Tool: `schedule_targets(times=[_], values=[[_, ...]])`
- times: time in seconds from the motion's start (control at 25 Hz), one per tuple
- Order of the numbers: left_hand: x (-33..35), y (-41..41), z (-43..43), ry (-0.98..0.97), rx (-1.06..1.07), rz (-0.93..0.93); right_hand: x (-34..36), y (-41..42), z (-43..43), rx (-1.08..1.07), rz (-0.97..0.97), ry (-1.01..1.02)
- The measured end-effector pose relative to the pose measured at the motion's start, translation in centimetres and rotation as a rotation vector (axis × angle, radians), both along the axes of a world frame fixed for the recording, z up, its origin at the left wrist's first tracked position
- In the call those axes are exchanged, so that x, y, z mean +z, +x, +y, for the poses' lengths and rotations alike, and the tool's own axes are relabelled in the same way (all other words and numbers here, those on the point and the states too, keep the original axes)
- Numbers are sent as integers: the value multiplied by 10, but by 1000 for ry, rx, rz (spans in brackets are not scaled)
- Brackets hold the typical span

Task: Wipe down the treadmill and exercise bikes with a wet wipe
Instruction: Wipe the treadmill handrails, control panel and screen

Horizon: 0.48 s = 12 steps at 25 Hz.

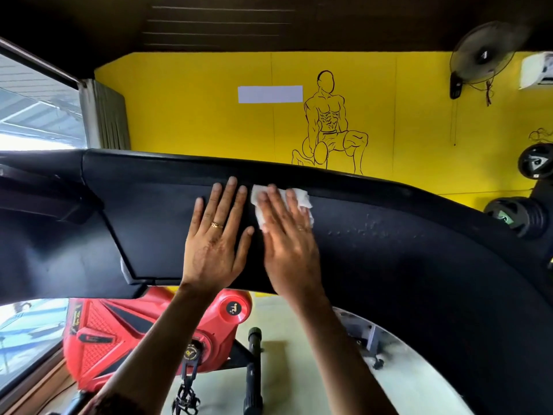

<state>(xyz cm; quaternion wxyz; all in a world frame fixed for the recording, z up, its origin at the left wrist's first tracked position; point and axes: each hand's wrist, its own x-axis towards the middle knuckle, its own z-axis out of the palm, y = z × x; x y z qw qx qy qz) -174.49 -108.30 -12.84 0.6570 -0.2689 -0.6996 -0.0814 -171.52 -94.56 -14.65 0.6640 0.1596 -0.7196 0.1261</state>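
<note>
A wide black console panel (389, 250) of the treadmill stretches across the middle of the head view. My right hand (287, 244) lies flat on it with straight fingers, pressing a white wet wipe (300, 196) against the panel near its upper ridge; the wipe shows beyond my fingertips and beside them. My left hand (215, 238) rests flat on the panel just left of the right one, fingers spread, with nothing under it. A red exercise bike (119, 330) stands below and behind the console, partly hidden by my forearms.
A yellow wall (194, 115) with a line drawing of a seated figure rises behind the console. A wall fan (481, 55) hangs at the upper right, black weight plates (520, 217) at the right edge, and a window (36, 115) at the left.
</note>
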Motion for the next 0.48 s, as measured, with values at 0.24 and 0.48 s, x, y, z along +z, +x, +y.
schedule_targets(times=[0.24,0.48], values=[[-14,-2,-17,48,43,-33,-18,-2,21,-97,125,-654],[-41,-6,-37,12,76,-76,-44,2,-14,12,-76,60]])
